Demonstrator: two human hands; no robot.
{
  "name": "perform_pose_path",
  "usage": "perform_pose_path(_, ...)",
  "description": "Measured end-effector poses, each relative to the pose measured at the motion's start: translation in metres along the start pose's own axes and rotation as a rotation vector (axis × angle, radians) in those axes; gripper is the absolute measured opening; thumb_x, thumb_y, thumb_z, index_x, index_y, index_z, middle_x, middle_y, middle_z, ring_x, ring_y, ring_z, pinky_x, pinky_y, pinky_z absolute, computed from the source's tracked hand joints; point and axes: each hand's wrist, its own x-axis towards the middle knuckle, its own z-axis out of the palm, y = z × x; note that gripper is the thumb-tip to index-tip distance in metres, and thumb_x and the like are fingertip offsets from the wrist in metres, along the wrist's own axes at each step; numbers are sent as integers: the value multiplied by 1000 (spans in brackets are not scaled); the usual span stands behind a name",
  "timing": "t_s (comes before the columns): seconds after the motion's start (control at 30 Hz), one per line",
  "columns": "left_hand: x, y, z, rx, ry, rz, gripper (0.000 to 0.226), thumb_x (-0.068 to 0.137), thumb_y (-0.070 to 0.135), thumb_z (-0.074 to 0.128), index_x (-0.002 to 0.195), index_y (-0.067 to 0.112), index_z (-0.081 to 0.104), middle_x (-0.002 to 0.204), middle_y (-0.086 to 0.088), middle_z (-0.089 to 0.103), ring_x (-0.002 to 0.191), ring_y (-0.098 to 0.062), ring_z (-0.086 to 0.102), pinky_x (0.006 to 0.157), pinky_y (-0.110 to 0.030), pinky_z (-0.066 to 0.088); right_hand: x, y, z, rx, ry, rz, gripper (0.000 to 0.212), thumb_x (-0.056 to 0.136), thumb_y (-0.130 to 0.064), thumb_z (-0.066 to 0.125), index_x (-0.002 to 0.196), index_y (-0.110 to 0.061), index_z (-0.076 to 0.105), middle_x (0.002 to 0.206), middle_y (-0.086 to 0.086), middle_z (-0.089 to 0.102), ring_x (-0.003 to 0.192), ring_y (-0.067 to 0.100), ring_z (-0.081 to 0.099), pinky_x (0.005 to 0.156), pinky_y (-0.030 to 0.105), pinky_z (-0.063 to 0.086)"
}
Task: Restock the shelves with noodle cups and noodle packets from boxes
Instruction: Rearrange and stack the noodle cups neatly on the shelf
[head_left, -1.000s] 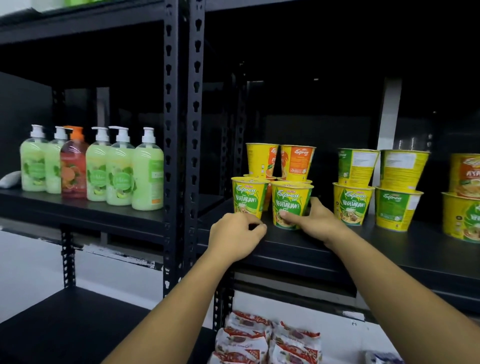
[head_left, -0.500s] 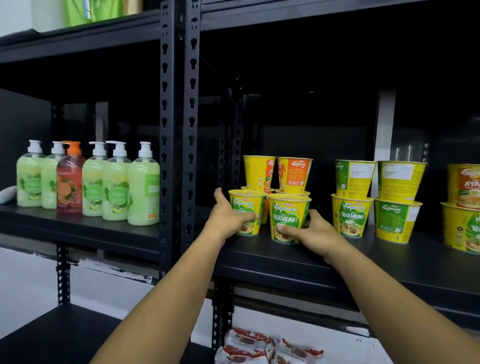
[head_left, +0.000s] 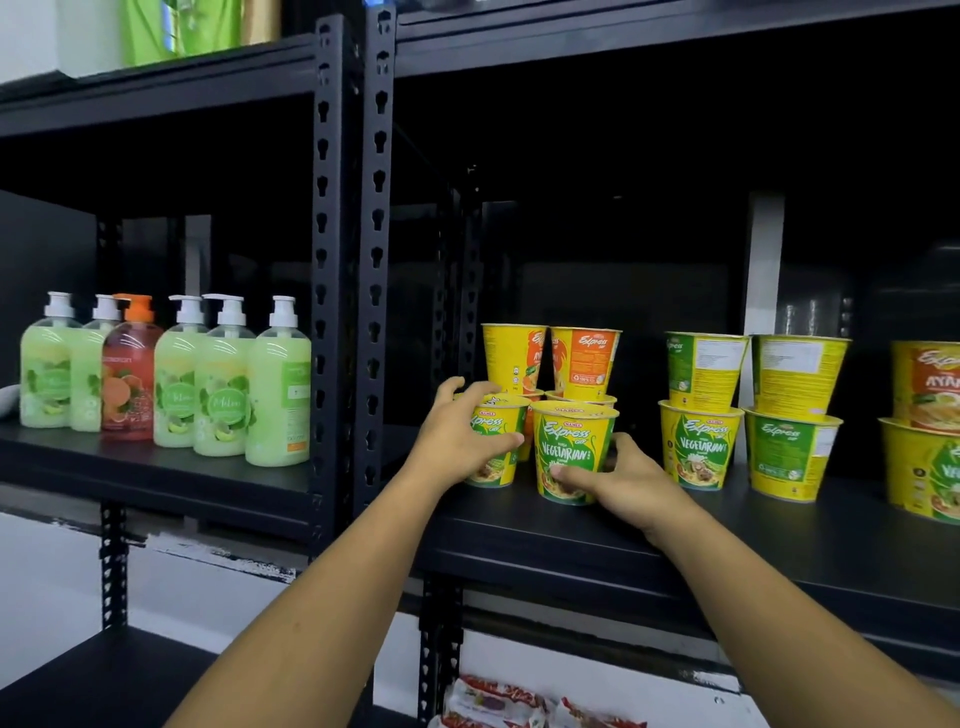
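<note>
**Left hand** (head_left: 457, 439): grasps the left cup (head_left: 496, 415), with digits curled across its front and over its far rim. The cup stands upright on the black shelf (head_left: 571, 540). It is yellow with a green panel and reads "Express cup"; the hand hides the lower print.

**Right hand** (head_left: 631, 480): grasps the right cup (head_left: 571, 441), thumb across the lower front and fingers round the far side. The cup stands upright just beside the left cup. It reads "Express cup" and "VEGETARIAN", with a small red "MAMEE" tab above.

**Directly behind both hands:** back cups (head_left: 584, 361), two stacks of two.
- The upper cups are yellow with orange panels.
- One reads "Express"; the other shows part of "AYAM".
- The lower pair is mostly hidden.

**Outward of the right hand, same shelf:** green stacks (head_left: 698, 447), two stacks of two.
- The nearer lower cup reads "Express cup VEGETARIAN", the farther one "Express cup".
- The upper cups show panels of fine print too small to read.

**Beyond those:** Ayam stack (head_left: 930, 384), orange panel, "AYAM" cut off at the frame edge.

**Outward of the left hand:** a black perforated post (head_left: 353, 260). Past it stand six pump soap bottles (head_left: 223, 395).
- Five are green and one is red with an orange pump.
- Their script label begins "Mil"; the rest is unclear.

**Below the hands, lower level:** red-and-white packets (head_left: 493, 706), print unreadable.
</note>
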Motion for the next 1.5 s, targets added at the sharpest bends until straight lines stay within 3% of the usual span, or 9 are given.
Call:
perform_pose_path(0.17, 5, 3, -2, 34, 14, -8, 54, 77, 44, 88, 125, 32, 66, 134, 8, 41, 117, -14, 53, 94, -31, 52, 3, 2, 0, 11, -4, -1, 79, 77, -45, 87, 140, -25, 43, 98, -20, 53, 99, 10, 55, 90, 33, 42)
perform_pose_path(0.47, 7, 8, -7, 87, 42, 4, 57, 77, 43, 88, 127, 23, 70, 131, 7, 46, 114, -13, 54, 93, -30, 52, 3, 3, -1, 9, -4, -10, 79, 76, -47, 87, 139, -26, 44, 98, -21, 54, 93, 4, 54, 90, 32, 43)
perform_pose_path(0.6, 9, 19, -17, 59, 158, 44, 50, 80, 40, 87, 124, 20, 70, 127, 7, 47, 99, -8, 59, 65, -8, 45, 5, 5, 0, 5, -5, -14, 80, 74, -50, 88, 137, -29, 44, 109, -15, 59, 102, 10, 57, 94, 33, 45)
perform_pose_path(0.67, 11, 31, -25, 20, 215, 71, 47, 82, 38, 86, 122, 19, 70, 126, 6, 49, 88, -4, 57, 52, -6, 44, 5, 6, 1, 9, -10, -23, 80, 72, -51, 88, 136, -30, 45, 111, -15, 61, 103, 10, 58, 96, 34, 47)
perform_pose_path(0.77, 19, 50, -32, -9, 291, 140, 47, 81, 43, 85, 120, 22, 69, 123, 8, 51, 97, -6, 59, 62, -8, 45, 5, 6, 1, 14, -19, -31, 79, 72, -51, 88, 135, -31, 45, 105, -18, 59, 101, 8, 59, 95, 33, 46)
perform_pose_path(0.97, 32, 85, -28, -8, 371, 281, 46, 81, 48, 83, 117, 24, 65, 119, 11, 53, 99, -5, 58, 84, -28, 55, 4, 6, 0, 25, -31, -48, 76, 73, -49, 88, 133, -32, 46, 110, -16, 61, 97, 3, 58, 92, 29, 44)
perform_pose_path(1.17, 39, 102, -6, 17, 306, 334, 41, 81, 54, 80, 109, 28, 65, 106, 16, 58, 92, -2, 60, 82, -35, 57, 8, 9, 1, 26, -32, -43, 79, 68, -51, 91, 133, -33, 48, 117, -14, 67, 107, 8, 63, 100, 34, 50)
perform_pose_path(1.4, 39, 106, 17, 115, 247, 331, 43, 85, 60, 74, 113, 30, 65, 106, 14, 59, 83, 4, 52, 64, -14, 36, 9, 9, 1, 23, -30, -48, 73, 68, -51, 90, 128, -36, 50, 110, -18, 67, 104, 6, 64, 99, 34, 51)
perform_pose_path(1.5, 41, 108, 20, 139, 237, 313, 40, 85, 61, 73, 111, 31, 64, 106, 13, 58, 80, 1, 57, 66, -21, 47, 10, 11, 1, 15, -27, -46, 71, 69, -51, 90, 126, -35, 51, 110, -17, 68, 104, 6, 65, 100, 34, 51)
